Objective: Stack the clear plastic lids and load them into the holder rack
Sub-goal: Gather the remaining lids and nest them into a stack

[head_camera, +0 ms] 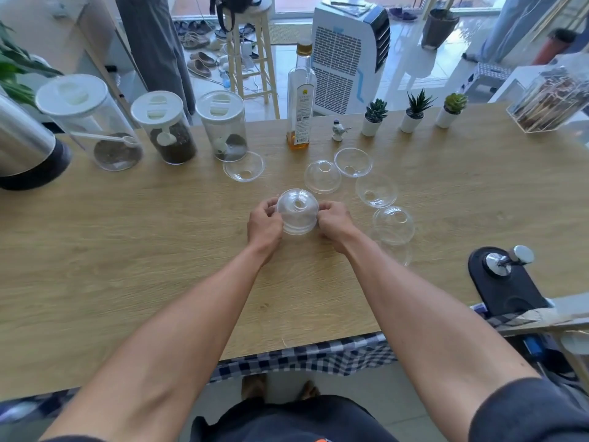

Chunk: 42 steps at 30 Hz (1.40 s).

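A stack of clear dome lids (297, 212) stands dome-up on the wooden table (127, 250), in the middle. My left hand (265, 225) grips its left side and my right hand (335, 222) grips its right side. Several loose clear lids lie around it: one upside down at the back left (243, 166), one dome-up (322, 177), two upside down (353, 162) (376, 190), and one dome-up (394, 225) to the right. Another lid (398, 252) shows partly behind my right forearm. No holder rack is identifiable in view.
Three clear jars with white lids (95, 122) (165, 127) (223, 126) and a glass bottle (299, 100) line the table's back. A steel container (25, 145) stands far left. Three small potted plants (414, 113), a bird figurine (339, 130), a clear box (551, 97) and a black tamper mat (506, 282) sit on the right.
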{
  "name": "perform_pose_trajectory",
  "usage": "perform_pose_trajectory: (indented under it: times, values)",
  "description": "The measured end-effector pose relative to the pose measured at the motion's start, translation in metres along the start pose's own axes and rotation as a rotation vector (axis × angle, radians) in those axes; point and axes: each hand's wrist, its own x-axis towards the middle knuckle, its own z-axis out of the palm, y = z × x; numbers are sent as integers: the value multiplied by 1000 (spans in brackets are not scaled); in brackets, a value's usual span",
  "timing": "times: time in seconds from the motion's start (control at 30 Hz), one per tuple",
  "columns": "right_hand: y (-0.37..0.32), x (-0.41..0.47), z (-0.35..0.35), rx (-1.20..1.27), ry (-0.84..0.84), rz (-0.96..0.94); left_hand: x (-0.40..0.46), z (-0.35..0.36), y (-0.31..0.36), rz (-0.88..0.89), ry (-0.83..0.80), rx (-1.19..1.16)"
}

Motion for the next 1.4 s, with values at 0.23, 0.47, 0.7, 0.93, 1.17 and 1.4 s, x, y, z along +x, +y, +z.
perform_pose_trajectory:
  times: [0.23, 0.47, 0.7, 0.93, 1.17, 1.4]
  values:
    - [-5, -9, 2, 90, 3, -49, -7, -4, 9, -152, 4, -362]
    - [-17, -24, 31, 90, -107, -181, -29, -35, 12, -102, 84, -436]
    - [-34, -56, 94, -55, -315, -360, -47, -103, -12, 18, 340, -384]
    - [-63, -102, 159, -64, -432, -456, -85, -184, -19, -34, 586, -361]
    - [-105, -150, 231, -43, -515, -513, -123, -277, 1, 32, 730, -311]
    - [-169, -217, 326, 78, -488, -600, -157, -425, 51, 173, 699, -166]
